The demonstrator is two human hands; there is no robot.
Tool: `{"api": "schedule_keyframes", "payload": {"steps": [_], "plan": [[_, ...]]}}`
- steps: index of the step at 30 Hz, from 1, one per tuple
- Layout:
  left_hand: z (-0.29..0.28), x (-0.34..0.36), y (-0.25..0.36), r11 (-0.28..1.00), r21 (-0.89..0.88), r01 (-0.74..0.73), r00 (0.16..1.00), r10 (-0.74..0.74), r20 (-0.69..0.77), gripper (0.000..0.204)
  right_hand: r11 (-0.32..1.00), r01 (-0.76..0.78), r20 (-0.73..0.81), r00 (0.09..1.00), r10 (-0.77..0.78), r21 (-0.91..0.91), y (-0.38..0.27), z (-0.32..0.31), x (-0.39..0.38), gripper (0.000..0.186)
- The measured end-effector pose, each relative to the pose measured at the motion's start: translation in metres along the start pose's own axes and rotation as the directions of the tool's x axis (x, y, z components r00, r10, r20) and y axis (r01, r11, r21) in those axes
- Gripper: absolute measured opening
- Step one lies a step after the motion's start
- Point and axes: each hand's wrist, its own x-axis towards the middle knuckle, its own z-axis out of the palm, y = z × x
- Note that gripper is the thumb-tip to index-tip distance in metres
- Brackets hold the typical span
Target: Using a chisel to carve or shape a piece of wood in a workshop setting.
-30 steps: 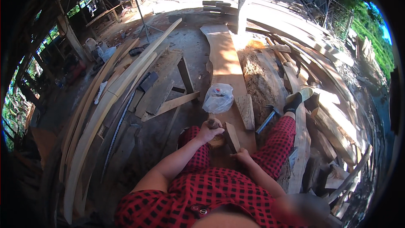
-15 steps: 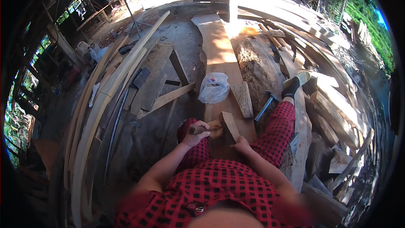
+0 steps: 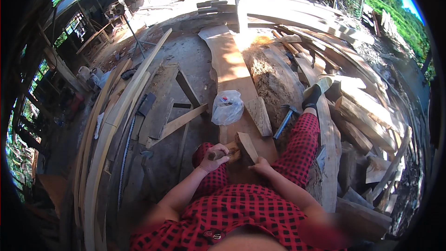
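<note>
My left hand (image 3: 212, 159) is closed around a short, rounded wooden handle (image 3: 216, 155), its end facing up at me. What the handle belongs to is hidden behind the fingers. My right hand (image 3: 263, 166) grips the lower end of a flat wooden block (image 3: 246, 147) that stands tilted between my legs. Beside that block, close to the left hand's fingers, lies another lighter piece of wood (image 3: 233, 152). Just beyond them a clear plastic bag (image 3: 227, 108) with something inside rests on a long, wide board (image 3: 230, 65).
A claw hammer (image 3: 284, 123) with a blue handle lies by my right shin. Right of the bag sits a squared wood piece (image 3: 259, 117). Long planks (image 3: 114, 116) run along the left, near a wooden frame (image 3: 183, 120). Split timber (image 3: 369, 118) is piled at the right.
The whole view has shifted slightly, so things appear farther left, and most sit a little lower. Both hands keep their holds, and the block shows no clear movement between them.
</note>
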Motion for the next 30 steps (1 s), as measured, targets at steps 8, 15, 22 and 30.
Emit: {"api": "schedule_keyframes", "payload": {"steps": [8, 15, 22, 30], "plan": [[-0.008, 0.018, 0.004, 0.991, -0.076, 0.11, 0.994, -0.109, 0.026, 0.013, 0.998, 0.006, -0.012, 1.0, -0.007, -0.055, -0.008, -0.002, 0.0, 0.057], [-0.006, 0.002, -0.003, 0.995, 0.024, 0.096, 0.993, -0.097, 0.065, 0.018, 0.999, 0.01, -0.015, 1.0, -0.011, -0.042, -0.002, 0.001, 0.004, 0.059], [0.002, 0.0, 0.007, 0.978, -0.148, 0.148, 0.988, -0.152, -0.014, 0.017, 0.999, -0.018, 0.018, 1.0, 0.017, 0.026, -0.007, 0.0, -0.001, 0.056], [0.0, 0.01, 0.004, 0.998, 0.051, -0.026, 0.998, 0.023, 0.062, 0.017, 1.0, 0.023, -0.053, 0.998, -0.023, 0.002, 0.001, 0.005, 0.005, 0.05]]}}
